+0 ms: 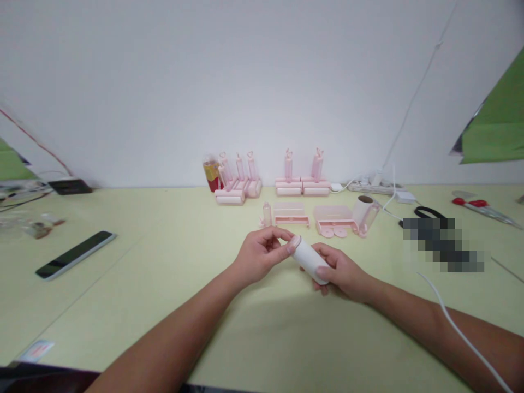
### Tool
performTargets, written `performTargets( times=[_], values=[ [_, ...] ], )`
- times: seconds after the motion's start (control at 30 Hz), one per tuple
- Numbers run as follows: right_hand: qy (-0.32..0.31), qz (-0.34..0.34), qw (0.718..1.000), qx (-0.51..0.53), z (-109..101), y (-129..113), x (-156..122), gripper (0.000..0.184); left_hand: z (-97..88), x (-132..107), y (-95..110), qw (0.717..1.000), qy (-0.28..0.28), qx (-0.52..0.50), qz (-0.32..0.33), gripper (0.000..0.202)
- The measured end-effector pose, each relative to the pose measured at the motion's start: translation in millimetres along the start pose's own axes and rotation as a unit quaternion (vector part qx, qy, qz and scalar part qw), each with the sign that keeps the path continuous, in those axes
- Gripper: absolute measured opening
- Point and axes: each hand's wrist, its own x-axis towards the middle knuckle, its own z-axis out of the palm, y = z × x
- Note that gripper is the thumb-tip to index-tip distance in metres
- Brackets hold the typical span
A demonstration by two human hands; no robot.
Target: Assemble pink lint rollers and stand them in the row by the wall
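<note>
Above the table's middle, a white lint roller roll (310,260) is held at a slant, its upper end toward the left. My right hand (341,273) is wrapped round the lower part of it, thumb on top. With thumb and fingers, my left hand (262,252) pinches a pink end cap (293,243) at the upper end. Just beyond my hands lie pink lint roller parts: an open case (291,218), a second open case (335,222), two round pink discs (333,232) and a handle piece (267,214). Another white roll (362,210) stands upright behind my right hand.
Several assembled pink lint rollers (289,185) stand along the wall, beside a red and yellow bottle (212,173). A phone (76,255) lies at left. On the right are a power strip (374,187), red-handled scissors (477,204) and a white cable (454,322) crossing above my right forearm.
</note>
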Motion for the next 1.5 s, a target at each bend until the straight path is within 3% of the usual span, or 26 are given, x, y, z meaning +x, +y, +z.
performTargets(
  times=[0.17,0.43,0.67,0.83,0.9,1.0,1.07,1.23,1.33,1.4,1.5],
  values=[
    [-0.057,-0.023,0.992,-0.109,7.8,-5.2,-6.5,0.057,3.6,-4.0,4.6,0.999,-0.031,0.029,0.003,0.027],
    [-0.044,-0.027,0.995,-0.080,6.1,-0.5,-4.5,0.057,2.4,-3.8,4.0,0.994,-0.047,0.072,0.070,0.027],
    [-0.019,-0.030,0.997,-0.064,6.6,-5.0,-3.4,0.055,6.0,-7.0,4.0,0.988,-0.001,0.105,0.117,0.063],
    [-0.016,-0.023,0.998,-0.058,5.5,-2.0,-3.7,0.055,8.9,-9.0,2.7,0.977,0.072,0.123,0.158,0.077],
    [-0.019,-0.026,0.998,-0.053,6.3,-1.5,-3.5,0.055,9.7,-9.3,4.6,0.976,0.050,0.136,0.161,0.071],
    [-0.016,-0.042,0.998,-0.046,9.0,-3.0,-2.8,0.058,10.5,-9.1,10.3,0.975,-0.075,0.143,0.151,0.050],
    [-0.013,-0.048,0.998,-0.045,10.5,-4.5,-2.4,0.060,10.6,-9.0,13.7,0.973,-0.115,0.138,0.146,0.042],
    [-0.011,-0.037,0.998,-0.055,8.9,-3.7,-3.0,0.059,5.9,-5.8,4.4,0.973,-0.081,0.173,0.132,0.034],
    [-0.003,-0.024,0.998,-0.064,6.7,-0.7,-3.9,0.054,-2.9,2.1,-16.5,0.960,-0.025,0.274,0.053,0.034],
    [0.001,-0.021,0.997,-0.068,5.9,1.1,-4.1,0.052,-10.5,9.5,-31.7,0.926,-0.016,0.377,-0.013,0.039],
    [0.002,-0.019,0.998,-0.062,6.0,2.1,-4.0,0.054,-19.5,20.3,-47.5,0.868,-0.022,0.493,-0.055,0.045]
  ],
)
